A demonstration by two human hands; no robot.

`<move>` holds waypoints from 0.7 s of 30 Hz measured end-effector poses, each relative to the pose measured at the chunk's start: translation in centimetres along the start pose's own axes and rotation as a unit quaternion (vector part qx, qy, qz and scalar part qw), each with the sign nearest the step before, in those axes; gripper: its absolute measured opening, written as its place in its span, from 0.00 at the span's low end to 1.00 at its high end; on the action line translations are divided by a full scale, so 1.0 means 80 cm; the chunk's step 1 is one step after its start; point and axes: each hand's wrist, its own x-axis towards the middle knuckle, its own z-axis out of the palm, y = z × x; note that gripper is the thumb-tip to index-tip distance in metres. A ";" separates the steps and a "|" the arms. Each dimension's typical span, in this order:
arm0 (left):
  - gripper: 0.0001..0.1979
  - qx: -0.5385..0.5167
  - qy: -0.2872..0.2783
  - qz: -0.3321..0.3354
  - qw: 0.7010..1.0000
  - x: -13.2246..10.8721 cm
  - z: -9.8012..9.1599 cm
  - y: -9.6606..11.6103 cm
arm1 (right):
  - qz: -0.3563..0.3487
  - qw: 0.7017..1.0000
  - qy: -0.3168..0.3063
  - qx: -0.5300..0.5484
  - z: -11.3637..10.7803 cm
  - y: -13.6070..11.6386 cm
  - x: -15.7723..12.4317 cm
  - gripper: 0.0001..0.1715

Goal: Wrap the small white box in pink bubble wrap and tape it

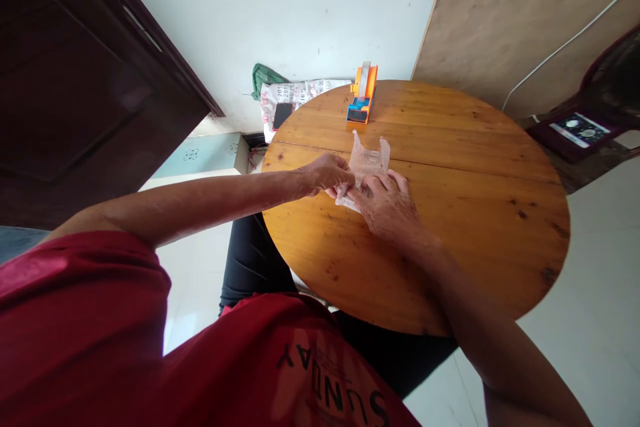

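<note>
A thin, see-through plastic bag (370, 159) lies on the wooden table, its two handle-like ends pointing away from me. My left hand (327, 173) is closed in a pinch on the bag's near left edge. From the right, my right hand (389, 205) rests over the lower part of the bag, its fingers bent onto the film and its thumb close to my left fingertips. Both hands nearly meet at the bag's near edge, where the film is bunched. My fingers hide part of that edge.
The round wooden table (475, 213) has an orange and blue tape dispenser (363, 95) near its far edge. Behind it are a printed white sack (273, 97), a dark flat object (283, 115) and a green bag (267, 77). A dark chair (600, 100) stands at right.
</note>
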 end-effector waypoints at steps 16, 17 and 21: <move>0.09 0.092 -0.057 0.030 0.994 0.007 0.002 0.013 | 0.046 0.991 0.051 0.118 0.007 0.009 -0.004 0.26; 0.09 0.085 -0.065 0.032 0.994 0.007 0.001 0.012 | 0.046 0.991 0.050 0.117 0.007 0.009 -0.004 0.25; 0.07 0.011 -0.101 0.052 0.993 0.006 -0.009 -0.002 | 0.047 0.991 0.047 0.119 0.008 0.007 -0.003 0.25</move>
